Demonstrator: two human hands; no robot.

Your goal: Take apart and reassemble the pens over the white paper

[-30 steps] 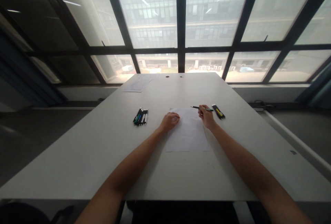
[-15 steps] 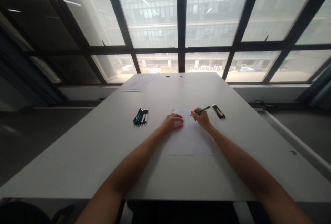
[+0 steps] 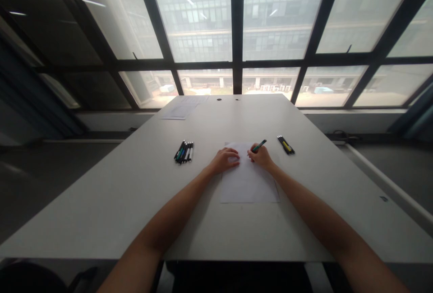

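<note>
A white sheet of paper lies on the grey table in front of me. My left hand rests on the sheet's upper left corner with its fingers curled down, pressing the paper. My right hand is closed round a green pen, whose tip touches the paper near its top edge. The pen's rear end points up and to the right.
A bundle of several pens lies to the left of the sheet. A smaller group of pens, one yellow, lies to the right. More papers sit at the table's far left end, below large windows.
My right hand swung the pen from lying level above the sheet to a writing grip and moved left, tip down on the paper. My left hand slid slightly right onto the sheet.
</note>
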